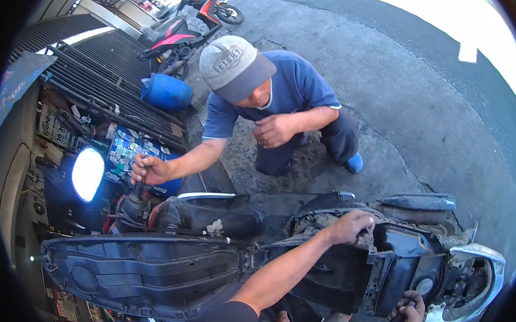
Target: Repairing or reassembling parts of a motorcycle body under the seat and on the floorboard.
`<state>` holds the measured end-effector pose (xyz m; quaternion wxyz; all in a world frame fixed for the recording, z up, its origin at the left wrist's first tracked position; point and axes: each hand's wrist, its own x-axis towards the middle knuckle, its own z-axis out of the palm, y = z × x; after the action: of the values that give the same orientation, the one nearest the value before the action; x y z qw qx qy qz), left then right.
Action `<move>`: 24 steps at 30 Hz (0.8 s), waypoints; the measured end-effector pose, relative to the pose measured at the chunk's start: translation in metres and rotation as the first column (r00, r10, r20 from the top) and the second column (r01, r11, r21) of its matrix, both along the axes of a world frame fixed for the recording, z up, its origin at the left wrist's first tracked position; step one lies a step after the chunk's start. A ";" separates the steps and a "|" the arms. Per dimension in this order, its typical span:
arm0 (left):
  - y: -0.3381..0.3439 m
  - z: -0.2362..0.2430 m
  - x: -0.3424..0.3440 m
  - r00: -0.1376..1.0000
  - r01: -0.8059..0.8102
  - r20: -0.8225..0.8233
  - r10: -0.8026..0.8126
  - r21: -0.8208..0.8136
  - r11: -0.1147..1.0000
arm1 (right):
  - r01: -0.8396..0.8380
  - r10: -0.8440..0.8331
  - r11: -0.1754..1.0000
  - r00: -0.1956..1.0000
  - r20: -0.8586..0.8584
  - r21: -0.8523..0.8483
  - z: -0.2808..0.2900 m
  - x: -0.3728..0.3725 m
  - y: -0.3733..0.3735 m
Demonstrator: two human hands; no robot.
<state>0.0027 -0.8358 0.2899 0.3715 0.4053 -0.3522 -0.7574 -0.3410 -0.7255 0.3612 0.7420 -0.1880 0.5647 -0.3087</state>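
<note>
A partly stripped motor scooter lies across the view below me, its black seat (pixel 147 272) raised with the ribbed underside showing. My left hand (pixel 353 227) rests at the edge of the open under-seat compartment (pixel 334 276), fingers curled in; whatever they grip is hidden. Low in the view, my right hand (pixel 408 309) is closed beside the round fuel cap (pixel 424 286). A dark bit shows at its fingers, too little to name. Near the tail, the silver grab rail (pixel 496 260) curves round the exposed rear end.
A crouching person (pixel 272 102) in a blue shirt and cap holds the handlebar grip (pixel 138 187). Behind stand a blue drum (pixel 167 91) and a red-and-black scooter (pixel 187 33). Metal shutters (pixel 101 70) and a cluttered stall line the left; concrete (pixel 406 95) spreads right.
</note>
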 end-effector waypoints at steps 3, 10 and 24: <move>0.027 0.026 -0.004 0.901 -0.341 -0.224 0.373 0.169 0.925 | -0.015 0.013 0.999 0.999 -0.051 -0.030 -0.004 0.001 0.024; 0.188 0.039 -0.031 0.905 -0.382 -0.153 0.397 0.122 0.916 | -0.163 0.171 0.982 0.982 -0.081 0.097 0.024 0.027 0.140; 0.565 -0.178 0.084 0.606 -0.697 0.721 0.337 0.277 0.661 | -0.316 0.067 0.758 0.908 0.414 0.570 -0.078 0.182 0.374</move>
<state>0.0864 -0.2711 0.1117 0.3195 0.8009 -0.0866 -0.4989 -0.1592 -0.3510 0.2831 0.8821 0.0723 0.4624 -0.0542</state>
